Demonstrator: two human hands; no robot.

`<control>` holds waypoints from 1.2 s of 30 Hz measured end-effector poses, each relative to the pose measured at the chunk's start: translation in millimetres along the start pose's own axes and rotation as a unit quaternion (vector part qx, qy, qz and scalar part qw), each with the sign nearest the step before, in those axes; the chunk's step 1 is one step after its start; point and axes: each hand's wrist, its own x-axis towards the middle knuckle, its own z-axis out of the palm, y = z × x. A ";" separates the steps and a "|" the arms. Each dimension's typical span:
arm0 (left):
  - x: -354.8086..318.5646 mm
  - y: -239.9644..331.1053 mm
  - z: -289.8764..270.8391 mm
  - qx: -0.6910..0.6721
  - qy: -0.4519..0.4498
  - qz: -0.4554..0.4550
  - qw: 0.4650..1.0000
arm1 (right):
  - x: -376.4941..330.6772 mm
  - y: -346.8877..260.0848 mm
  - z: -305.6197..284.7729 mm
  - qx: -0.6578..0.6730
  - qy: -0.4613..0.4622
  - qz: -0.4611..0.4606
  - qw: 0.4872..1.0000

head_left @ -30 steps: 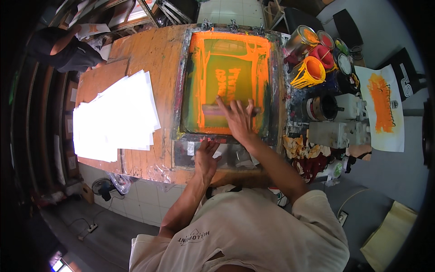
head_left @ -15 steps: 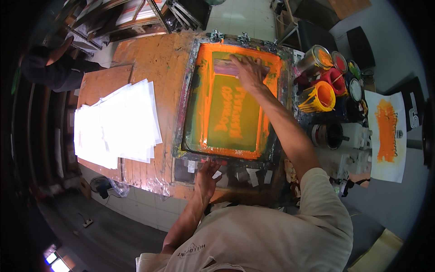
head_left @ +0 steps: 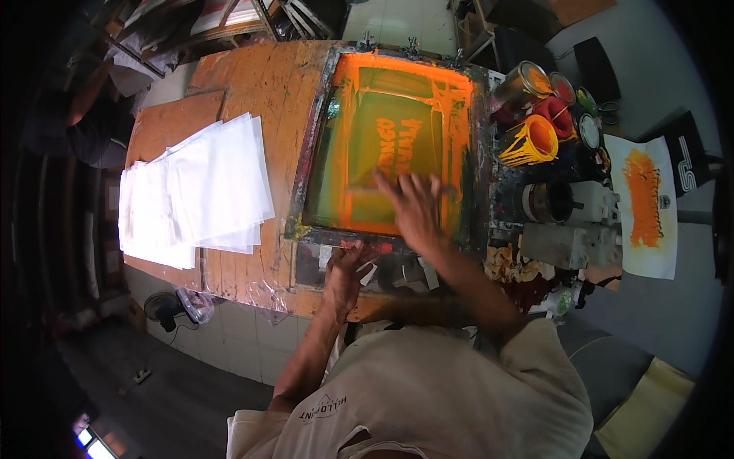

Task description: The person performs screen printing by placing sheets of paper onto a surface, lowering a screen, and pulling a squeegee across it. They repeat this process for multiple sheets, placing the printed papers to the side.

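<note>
Right hand [head_left: 417, 202]: clasping the squeegee [head_left: 368, 190] from above, fanning the fingers across its back; blurring, so hiding the thumb.
Left hand [head_left: 343, 274]: reaching to the near edge of the screen frame [head_left: 312, 145], holding the thumb apart; pinching it or merely resting there, cannot tell.
Squeegee: lying crosswise over the near half of the green mesh [head_left: 390, 107], inside the frame.
Screen frame: lying on the table [head_left: 245, 84], just in front of the body.
Orange ink [head_left: 460, 96]: already colouring the lettering, gathering thickest along the far and right borders.
Stroke: looking unfinished, judging by the mesh left between squeegee and near edge.
White sheets [head_left: 206, 183]: lying left of the frame, overlapping too much for counting; showing no orange on visible faces.
Counting at the frame: two hands, one squeegee, one frame, three clamps [head_left: 414, 47] along the far edge.
Counting to the right: one yellow-dripped cup [head_left: 529, 150], one red cup [head_left: 553, 116], one orange-stained paper [head_left: 644, 191]; several cans [head_left: 526, 83] crowding behind, partly hidden.
Far left: showing one other person [head_left: 88, 96], dimly.
</note>
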 end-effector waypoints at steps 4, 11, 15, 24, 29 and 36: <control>-20.7 25.8 23.6 -0.001 -0.023 0.036 0.999 | -31.0 -48.2 -62.1 -0.011 0.021 0.030 0.999; -28.2 82.8 61.6 -0.091 -0.194 0.199 0.956 | 47.7 -23.1 -141.2 -0.014 0.135 0.003 0.991; 52.0 124.9 59.2 0.127 -0.116 0.343 0.923 | 105.8 4.3 -180.1 -0.021 0.181 -0.026 0.983; 167.5 92.9 16.0 0.667 0.269 0.320 0.617 | 183.7 27.0 -249.7 0.144 0.004 0.117 0.983; 169.3 140.7 -15.5 0.519 0.139 0.300 0.788 | 220.1 33.2 -273.8 0.131 -0.046 0.136 0.981; 150.0 277.1 -163.1 0.518 0.374 0.491 0.592 | 237.5 47.4 -272.6 0.094 0.034 0.132 0.986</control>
